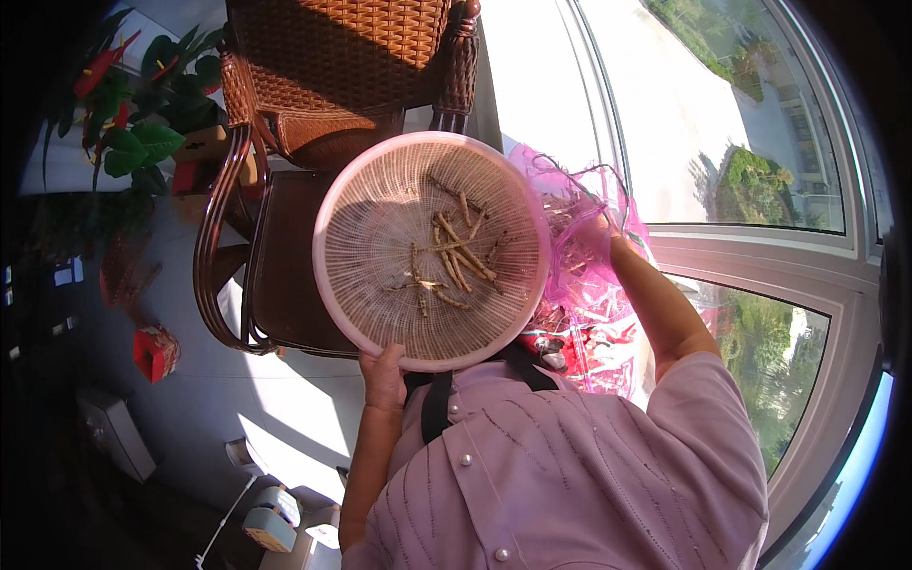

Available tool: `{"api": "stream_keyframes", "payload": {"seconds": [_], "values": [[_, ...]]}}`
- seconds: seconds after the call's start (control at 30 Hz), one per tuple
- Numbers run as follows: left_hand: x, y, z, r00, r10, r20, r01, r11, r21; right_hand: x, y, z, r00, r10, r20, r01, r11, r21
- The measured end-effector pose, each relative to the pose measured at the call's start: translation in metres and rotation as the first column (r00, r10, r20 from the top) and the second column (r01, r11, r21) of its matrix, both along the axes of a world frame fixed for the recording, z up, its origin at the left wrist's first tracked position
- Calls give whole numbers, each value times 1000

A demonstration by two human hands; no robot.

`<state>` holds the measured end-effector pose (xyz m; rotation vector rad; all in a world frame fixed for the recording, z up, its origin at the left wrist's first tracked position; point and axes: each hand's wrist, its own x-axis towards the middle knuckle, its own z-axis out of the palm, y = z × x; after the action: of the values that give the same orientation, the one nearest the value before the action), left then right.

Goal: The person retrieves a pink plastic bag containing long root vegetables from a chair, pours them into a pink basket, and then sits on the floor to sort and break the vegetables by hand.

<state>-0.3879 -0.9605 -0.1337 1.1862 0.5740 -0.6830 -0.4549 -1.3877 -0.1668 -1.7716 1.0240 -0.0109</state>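
My left hand (383,379) grips the near rim of a round pink plastic mesh basket (370,285), the thumb over the edge. Several thin, dry, tan root-like sticks (459,253) lie scattered in the basket, mostly right of its middle. To the basket's right, a pink translucent mesh bag (563,249) with a dark drawstring holds more thin dry pieces. My right hand (595,231) reaches into this bag's upper part. Its fingers are hidden by mesh and glare, so what they hold cannot be made out.
A rattan armchair (288,256) with a dark seat stands beyond and left of the basket. Below the mesh bag is a red patterned bag (598,349). Window frames (755,242) run along the right. A red-flowered potted plant (135,142) and a red box (151,356) are at left.
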Motion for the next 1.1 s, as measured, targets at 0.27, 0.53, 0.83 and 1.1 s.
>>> {"api": "stream_keyframes", "payload": {"seconds": [0.27,0.53,0.83,1.1], "values": [[7,1,6,999,-44,4,44,996,80,-5,2,38,927,-135,349,86,984,153],[8,-7,10,997,-44,70,41,998,41,-6,13,75,817,-66,573,48,998,47],[11,-10,14,996,-32,80,32,999,2,-6,50,125,730,99,676,57,977,-204],[11,0,-8,990,-86,116,88,996,-7,8,74,189,657,579,483,-47,672,-739]]}}
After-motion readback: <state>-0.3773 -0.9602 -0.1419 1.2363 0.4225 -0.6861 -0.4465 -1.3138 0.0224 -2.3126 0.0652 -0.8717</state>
